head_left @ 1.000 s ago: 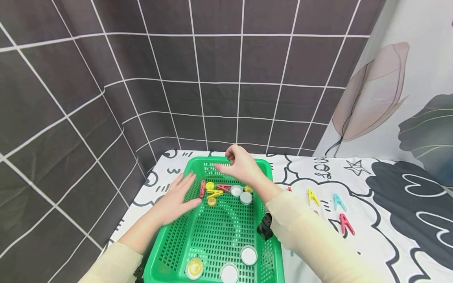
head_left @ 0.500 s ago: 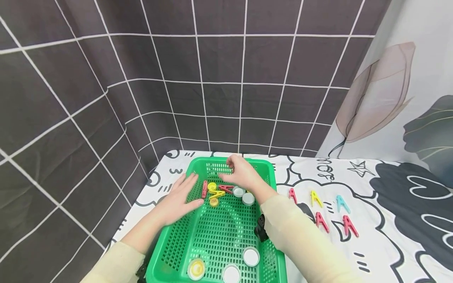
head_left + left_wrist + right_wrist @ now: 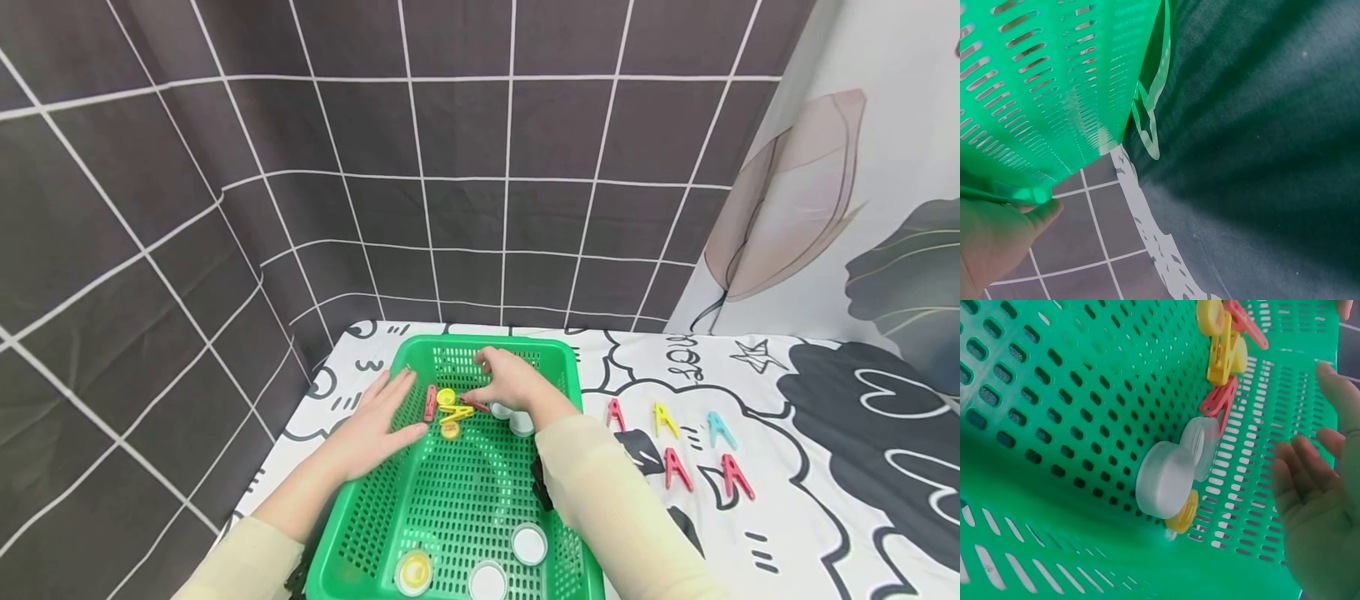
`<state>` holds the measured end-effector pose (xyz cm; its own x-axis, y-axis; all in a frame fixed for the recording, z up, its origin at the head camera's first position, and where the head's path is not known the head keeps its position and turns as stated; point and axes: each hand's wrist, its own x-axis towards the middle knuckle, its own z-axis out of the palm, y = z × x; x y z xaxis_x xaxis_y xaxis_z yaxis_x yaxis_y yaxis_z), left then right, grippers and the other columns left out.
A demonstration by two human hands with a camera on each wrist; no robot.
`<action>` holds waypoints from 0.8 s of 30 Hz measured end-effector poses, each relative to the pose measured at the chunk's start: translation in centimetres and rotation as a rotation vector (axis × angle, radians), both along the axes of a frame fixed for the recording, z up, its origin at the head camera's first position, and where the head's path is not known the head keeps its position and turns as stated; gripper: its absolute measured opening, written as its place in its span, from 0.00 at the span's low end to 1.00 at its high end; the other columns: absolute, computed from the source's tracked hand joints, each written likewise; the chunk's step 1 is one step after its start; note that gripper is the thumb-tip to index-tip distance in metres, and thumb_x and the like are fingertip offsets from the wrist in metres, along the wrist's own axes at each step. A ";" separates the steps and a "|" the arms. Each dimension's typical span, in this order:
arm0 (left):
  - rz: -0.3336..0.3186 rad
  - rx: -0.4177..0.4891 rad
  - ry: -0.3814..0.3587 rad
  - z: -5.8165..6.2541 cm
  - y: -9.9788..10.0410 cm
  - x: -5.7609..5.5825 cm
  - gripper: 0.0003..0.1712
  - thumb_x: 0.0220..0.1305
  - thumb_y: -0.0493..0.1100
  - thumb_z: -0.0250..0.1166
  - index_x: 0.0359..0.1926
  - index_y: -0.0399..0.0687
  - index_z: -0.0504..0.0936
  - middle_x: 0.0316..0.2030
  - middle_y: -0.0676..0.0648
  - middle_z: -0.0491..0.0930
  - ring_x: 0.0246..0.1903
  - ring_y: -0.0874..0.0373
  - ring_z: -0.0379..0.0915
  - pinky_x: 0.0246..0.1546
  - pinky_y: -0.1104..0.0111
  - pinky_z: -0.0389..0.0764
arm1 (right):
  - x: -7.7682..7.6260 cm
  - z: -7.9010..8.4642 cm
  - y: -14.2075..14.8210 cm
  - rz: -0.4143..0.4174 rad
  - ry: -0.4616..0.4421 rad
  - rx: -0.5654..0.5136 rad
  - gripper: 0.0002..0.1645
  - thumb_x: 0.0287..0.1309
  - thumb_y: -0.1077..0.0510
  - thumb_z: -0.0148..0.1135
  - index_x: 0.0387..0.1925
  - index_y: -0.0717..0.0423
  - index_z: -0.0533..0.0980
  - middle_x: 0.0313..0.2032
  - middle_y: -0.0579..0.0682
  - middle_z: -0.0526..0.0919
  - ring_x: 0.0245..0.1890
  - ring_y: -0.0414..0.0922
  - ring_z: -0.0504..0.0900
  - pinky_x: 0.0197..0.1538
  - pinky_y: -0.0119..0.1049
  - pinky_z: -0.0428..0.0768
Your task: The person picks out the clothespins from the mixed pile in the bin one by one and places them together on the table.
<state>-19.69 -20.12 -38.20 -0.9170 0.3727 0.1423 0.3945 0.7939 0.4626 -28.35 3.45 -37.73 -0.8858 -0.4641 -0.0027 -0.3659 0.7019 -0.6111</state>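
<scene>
My left hand point(image 3: 371, 429) rests with straight fingers on the left rim of a green plastic basket point(image 3: 465, 492). Inside the basket's far end, my right hand point(image 3: 512, 382) hovers with loosely bent fingers and an empty palm. Close below its thumb lies a red clothespin point(image 3: 1219, 403), partly covered by the hand in the head view. To the left are another red clothespin point(image 3: 430, 402), a yellow clothespin point(image 3: 455, 413) and two yellow caps. A white round container point(image 3: 1165, 480), a clear one point(image 3: 1200, 447) and a yellow cap point(image 3: 1184, 512) cluster beside the right hand.
Near the basket's front lie two white round lids, one of them this lid point(image 3: 528, 543), and a round container with a yellow centre point(image 3: 413, 572). Right of the basket, several clothespins, including a blue clothespin point(image 3: 721, 429), lie on the patterned cloth point(image 3: 795, 533). A dark tiled-pattern curtain point(image 3: 465, 208) hangs behind.
My right hand has come down into the basket's far end, its thumb now close over the red clothespin. The left hand stays on the rim.
</scene>
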 end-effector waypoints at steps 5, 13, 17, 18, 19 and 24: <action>0.001 0.008 0.006 -0.2 0.0 0.0 0.46 0.63 0.63 0.55 0.73 0.44 0.49 0.72 0.43 0.46 0.71 0.44 0.31 0.60 0.37 0.49 | -0.1 -0.3 0.1 0.001 -0.035 0.044 0.35 0.50 0.51 0.71 0.57 0.59 0.69 0.51 0.58 0.77 0.50 0.53 0.76 0.53 0.47 0.75; -0.003 0.022 0.002 0.0 0.1 0.2 0.46 0.64 0.62 0.55 0.72 0.42 0.50 0.72 0.42 0.47 0.70 0.43 0.32 0.61 0.37 0.49 | -0.2 -1.0 -0.3 0.021 -0.077 0.114 0.33 0.51 0.53 0.70 0.58 0.55 0.69 0.52 0.56 0.76 0.52 0.53 0.75 0.55 0.49 0.73; -0.002 0.022 -0.007 -0.1 0.1 0.3 0.47 0.63 0.64 0.54 0.72 0.43 0.50 0.72 0.43 0.47 0.71 0.44 0.31 0.60 0.37 0.50 | -0.3 -1.5 -0.9 0.022 -0.065 0.159 0.32 0.52 0.52 0.69 0.58 0.54 0.70 0.51 0.55 0.77 0.52 0.53 0.75 0.55 0.48 0.74; -0.001 0.020 -0.007 -0.1 0.1 0.2 0.47 0.63 0.65 0.54 0.73 0.44 0.50 0.72 0.43 0.47 0.71 0.44 0.31 0.60 0.37 0.50 | -0.3 -1.6 -1.0 0.022 -0.061 0.168 0.32 0.52 0.52 0.69 0.58 0.54 0.70 0.51 0.55 0.77 0.52 0.52 0.75 0.55 0.47 0.74; 0.001 0.015 -0.006 -0.1 0.0 0.2 0.47 0.63 0.65 0.53 0.73 0.44 0.50 0.72 0.43 0.47 0.71 0.44 0.31 0.60 0.37 0.50 | -0.4 -1.6 -1.1 0.024 -0.054 0.174 0.32 0.52 0.52 0.69 0.58 0.54 0.70 0.51 0.55 0.77 0.52 0.52 0.75 0.54 0.47 0.74; 0.004 0.009 -0.011 0.1 -0.1 0.1 0.48 0.63 0.66 0.53 0.73 0.45 0.49 0.72 0.44 0.46 0.71 0.45 0.31 0.60 0.36 0.51 | -0.6 -1.5 -1.2 0.018 -0.052 0.184 0.32 0.52 0.53 0.69 0.59 0.54 0.69 0.51 0.56 0.77 0.52 0.52 0.75 0.56 0.47 0.73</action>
<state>-19.56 -20.23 -38.14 -0.9201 0.3674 0.1358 0.3860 0.7915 0.4739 -28.92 2.27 -39.27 -0.8736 -0.4677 -0.1345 -0.3510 0.7969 -0.4917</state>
